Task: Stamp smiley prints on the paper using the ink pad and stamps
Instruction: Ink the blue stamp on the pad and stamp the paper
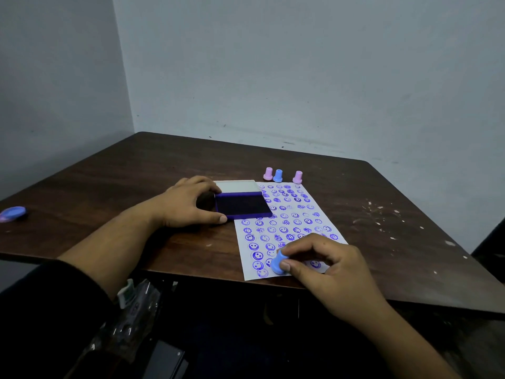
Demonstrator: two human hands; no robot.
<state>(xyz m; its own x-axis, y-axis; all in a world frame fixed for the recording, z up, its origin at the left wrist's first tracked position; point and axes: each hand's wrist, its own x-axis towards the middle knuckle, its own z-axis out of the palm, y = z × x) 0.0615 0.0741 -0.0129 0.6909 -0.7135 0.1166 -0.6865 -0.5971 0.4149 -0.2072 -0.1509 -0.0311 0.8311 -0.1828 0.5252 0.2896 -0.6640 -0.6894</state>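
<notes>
The blue stamp (278, 263) stands tilted on the near part of the paper (289, 228), pinched between thumb and fingers of the right hand (328, 266). The paper lies on the brown table (136, 165) and carries many purple smiley prints. The open ink pad (241, 205) lies at the paper's left edge; the left hand (188, 203) grips its left side. Three more stamps (278, 175) stand just behind the paper. A blue round object (13, 213) lies far left.

Head view, down over table (136, 165)
</notes>
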